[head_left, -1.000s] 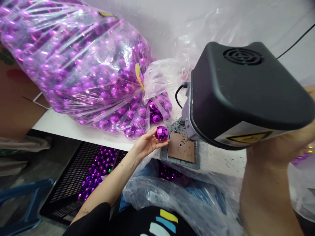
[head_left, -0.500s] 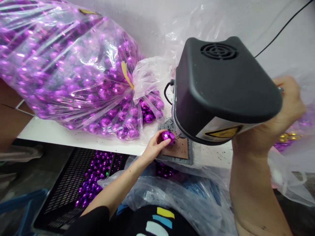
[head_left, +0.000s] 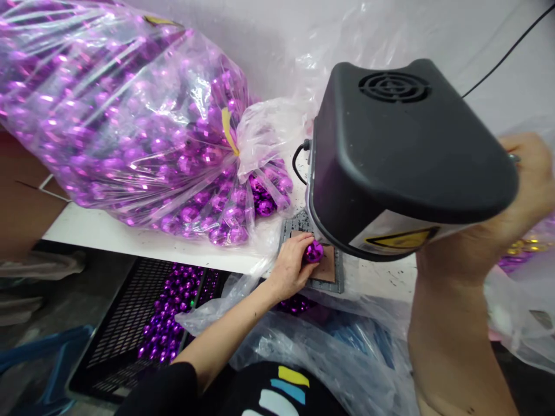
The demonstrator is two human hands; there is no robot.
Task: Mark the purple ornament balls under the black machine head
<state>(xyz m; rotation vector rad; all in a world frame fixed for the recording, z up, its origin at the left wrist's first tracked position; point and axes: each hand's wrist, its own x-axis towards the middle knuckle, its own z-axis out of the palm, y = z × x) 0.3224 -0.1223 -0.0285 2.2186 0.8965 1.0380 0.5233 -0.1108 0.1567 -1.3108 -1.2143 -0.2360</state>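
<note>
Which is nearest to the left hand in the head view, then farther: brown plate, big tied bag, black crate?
1. brown plate: just right of the left hand, under its purple ball.
2. black crate: below left, on the floor.
3. big tied bag: upper left, on the table.

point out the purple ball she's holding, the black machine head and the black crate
purple ball [head_left: 314, 252], head view, on its faceted side
black machine head [head_left: 403, 150], head view, on its top cover
black crate [head_left: 124, 320], head view, on its mesh wall
</note>
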